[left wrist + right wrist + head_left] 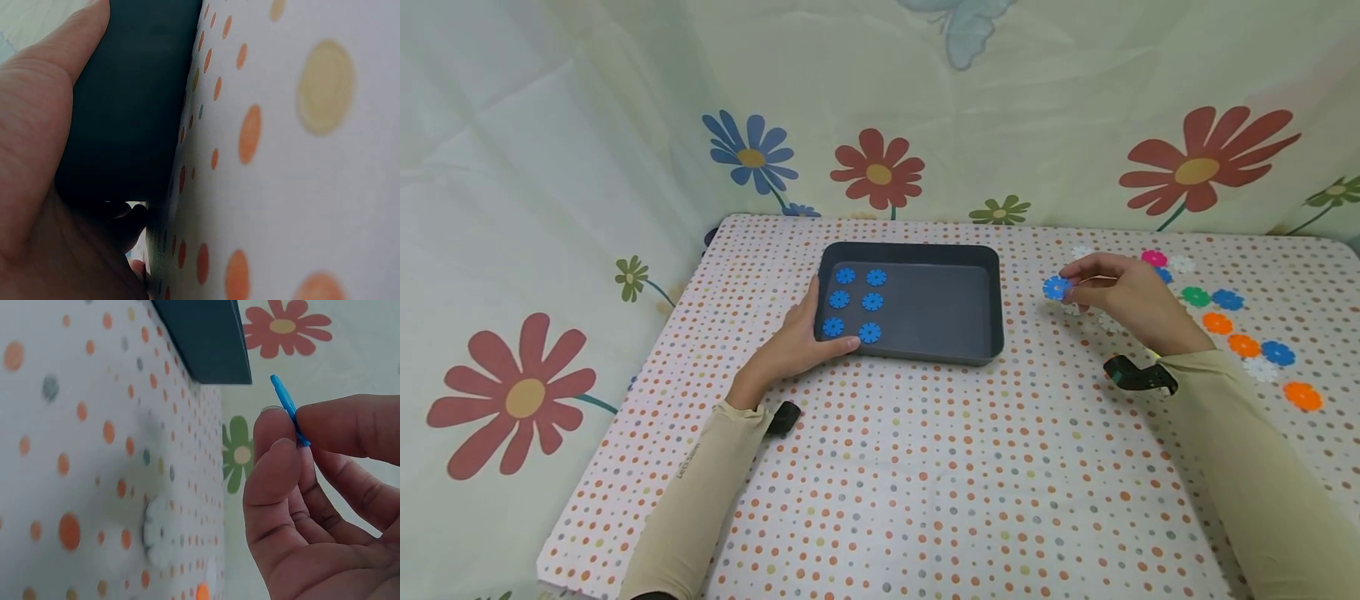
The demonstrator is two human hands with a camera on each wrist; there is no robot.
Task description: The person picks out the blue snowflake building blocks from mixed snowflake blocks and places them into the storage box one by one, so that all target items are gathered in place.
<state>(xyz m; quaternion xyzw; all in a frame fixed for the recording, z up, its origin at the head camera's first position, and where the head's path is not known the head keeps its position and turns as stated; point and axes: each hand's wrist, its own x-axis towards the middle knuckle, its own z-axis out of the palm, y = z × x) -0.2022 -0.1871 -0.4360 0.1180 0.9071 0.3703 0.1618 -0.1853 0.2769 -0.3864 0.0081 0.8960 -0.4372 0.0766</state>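
A dark grey rectangular tray (946, 310) lies on the table, with several blue notched snowflake discs (872, 302) in two columns at its left end. My left hand (793, 340) holds the tray's near left corner, the thumb along the front wall and the fingers by the left side. In the left wrist view the tray's wall (137, 100) fills the space beside the thumb. To the right of the tray, my right hand (1127, 302) pinches one blue snowflake disc (1055, 288) between thumb and fingertips, above the table. The right wrist view shows this disc (285, 403) edge-on.
Loose snowflake discs lie around and beyond the right hand: orange (1302, 397), green (1196, 297), pink (1153, 258), blue (1278, 353) and white (1259, 369). A dotted cloth (925, 467) covers the table. Flower-printed curtains (1037, 108) hang behind and at the left.
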